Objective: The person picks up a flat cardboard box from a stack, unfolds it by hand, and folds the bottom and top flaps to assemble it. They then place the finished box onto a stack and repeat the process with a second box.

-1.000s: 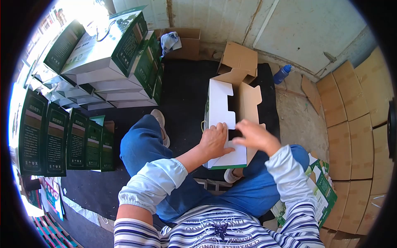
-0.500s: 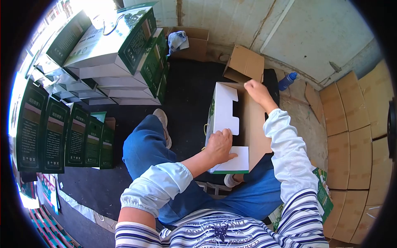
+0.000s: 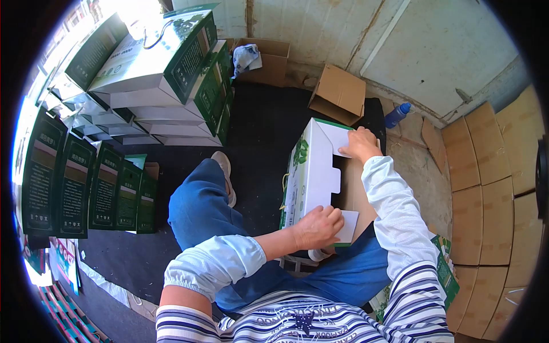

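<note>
A white and green carton (image 3: 311,177) with a brown inside lies between my knees, its opening facing up and right. My left hand (image 3: 320,227) presses at the near end, fingers curled on the white end flap (image 3: 347,224). At the far end my right hand (image 3: 361,144) grips the other white end flap (image 3: 334,136), thumb on its face and fingers over the edge. The long notched side panel stands between both flaps. A yellowish cord handle shows on the carton's left side.
Green and white cartons (image 3: 137,80) are stacked at upper left, with upright green ones (image 3: 46,177) below. Beyond my work lie an open brown box (image 3: 340,91) and a blue bottle (image 3: 397,115). Brown cartons (image 3: 466,217) line the right side. Another brown box (image 3: 271,63) holds a cloth.
My right hand has come down and nearer, and the far end flap is now folded in under it. My left hand has moved right and slightly down. The carton has tilted and shifted.
</note>
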Available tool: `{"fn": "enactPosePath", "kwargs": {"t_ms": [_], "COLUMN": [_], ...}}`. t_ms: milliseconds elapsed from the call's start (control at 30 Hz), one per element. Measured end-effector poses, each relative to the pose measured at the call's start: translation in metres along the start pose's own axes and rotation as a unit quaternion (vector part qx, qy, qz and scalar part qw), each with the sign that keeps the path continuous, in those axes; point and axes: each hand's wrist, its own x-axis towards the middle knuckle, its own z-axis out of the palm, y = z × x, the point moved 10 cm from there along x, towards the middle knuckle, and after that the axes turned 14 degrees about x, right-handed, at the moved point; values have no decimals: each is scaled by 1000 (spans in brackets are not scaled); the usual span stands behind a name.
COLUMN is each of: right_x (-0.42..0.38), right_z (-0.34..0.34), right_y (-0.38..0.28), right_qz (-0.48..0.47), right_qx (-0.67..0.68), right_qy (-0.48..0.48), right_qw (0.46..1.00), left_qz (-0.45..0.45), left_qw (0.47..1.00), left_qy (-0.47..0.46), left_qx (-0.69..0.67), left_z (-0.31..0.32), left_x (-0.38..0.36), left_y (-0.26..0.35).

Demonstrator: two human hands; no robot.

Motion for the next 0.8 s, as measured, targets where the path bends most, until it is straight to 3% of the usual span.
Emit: {"fn": "enactPosePath", "kwargs": {"t_ms": [200,300,500,700,733,800], "right_x": [-11,-18,-29,-36,-37,-40], "right_z": [6,8,15,15,14,12], "right_y": [32,50,81,76,75,81], "right_qz": [60,69,109,104,104,108], "right_qx": [12,23,58,55,54,73], "right_qy": [-36,-44,-56,-47,-48,-57], "right_qw": [997,996,991,992,992,990], "left_qz": [4,-1,98,-98,-144,-181], "left_qw": [995,994,989,993,989,983], "left_qy": [-74,-56,-15,-58,9,17], "left_qx": [68,89,107,1,4,29], "left_z": [13,9,21,23,15,16], "left_x": [-8,-11,-19,0,1,-7], "left_y": [7,9,56,51,48,44]}}
